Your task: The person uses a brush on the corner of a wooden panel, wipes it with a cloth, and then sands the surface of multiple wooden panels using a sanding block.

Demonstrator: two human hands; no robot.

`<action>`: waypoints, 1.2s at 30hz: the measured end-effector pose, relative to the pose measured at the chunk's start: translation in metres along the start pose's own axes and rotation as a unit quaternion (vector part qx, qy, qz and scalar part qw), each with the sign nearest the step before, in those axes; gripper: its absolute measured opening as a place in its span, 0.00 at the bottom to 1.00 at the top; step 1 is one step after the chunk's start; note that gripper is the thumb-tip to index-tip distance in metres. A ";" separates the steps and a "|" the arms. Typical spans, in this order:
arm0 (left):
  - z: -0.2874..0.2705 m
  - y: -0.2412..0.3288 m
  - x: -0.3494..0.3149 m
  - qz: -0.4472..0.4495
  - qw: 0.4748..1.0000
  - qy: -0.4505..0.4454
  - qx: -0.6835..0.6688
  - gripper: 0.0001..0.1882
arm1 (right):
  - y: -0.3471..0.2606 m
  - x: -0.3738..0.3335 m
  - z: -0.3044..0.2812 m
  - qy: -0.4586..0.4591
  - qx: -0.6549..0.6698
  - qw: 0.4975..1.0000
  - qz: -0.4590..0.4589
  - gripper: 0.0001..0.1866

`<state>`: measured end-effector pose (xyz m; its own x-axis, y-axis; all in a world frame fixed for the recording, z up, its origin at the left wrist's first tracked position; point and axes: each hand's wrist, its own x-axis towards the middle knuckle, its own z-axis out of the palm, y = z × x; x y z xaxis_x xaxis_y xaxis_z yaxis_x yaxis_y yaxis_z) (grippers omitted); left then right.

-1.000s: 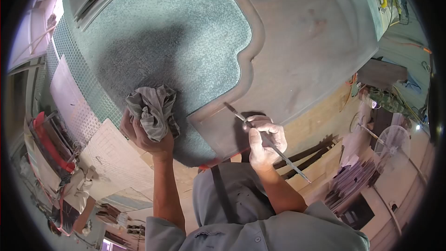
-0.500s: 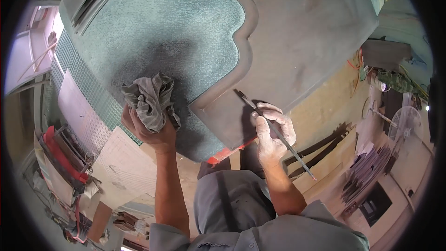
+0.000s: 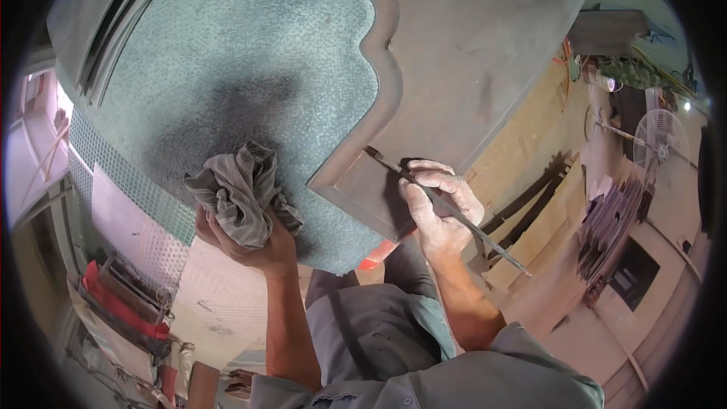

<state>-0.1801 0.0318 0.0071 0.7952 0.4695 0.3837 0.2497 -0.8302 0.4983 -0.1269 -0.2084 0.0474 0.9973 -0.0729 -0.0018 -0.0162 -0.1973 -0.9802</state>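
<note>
My left hand [image 3: 269, 251] is closed around a crumpled grey striped cloth [image 3: 238, 189], held over a teal, textured surface [image 3: 326, 95] with a dark smudged patch. My right hand [image 3: 438, 216], whitened with dust or paint, grips a slim paintbrush [image 3: 477, 236] like a pen. Its dark bristles lie close to the raised, curved border [image 3: 388, 79] of a grey-brown panel [image 3: 462, 68]; I cannot tell whether they touch. The panel's pointed corner sits between my two hands.
A green mesh strip [image 3: 129, 185] and pale sheets [image 3: 140, 227] run along the left. Dark curved strips [image 3: 72, 76] lie at the upper left. On the right are a pedestal fan [image 3: 660, 136], a stack of thin pieces [image 3: 613, 220] and a tan board [image 3: 530, 129].
The brush tip has shifted left, closer to the raised border. My left hand with the cloth has come slightly toward me, and the whole view has shifted.
</note>
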 end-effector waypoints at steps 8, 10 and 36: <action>0.002 -0.008 -0.007 -0.002 0.999 0.006 -0.038 0.45 | -0.004 -0.002 0.005 0.010 0.001 1.000 0.023 0.09; 0.002 -0.008 -0.005 0.008 1.000 0.003 -0.022 0.44 | -0.009 0.000 0.007 0.006 -0.018 1.000 0.008 0.08; 0.004 -0.010 -0.009 -0.026 0.998 0.028 -0.052 0.33 | -0.010 -0.006 0.010 -0.022 -0.047 0.998 -0.047 0.09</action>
<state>-0.1871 0.0348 -0.0043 0.7501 0.5293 0.3965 0.2283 -0.7699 0.5960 -0.1321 -0.1962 0.0550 0.9969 -0.0067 0.0787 0.0733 -0.2919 -0.9536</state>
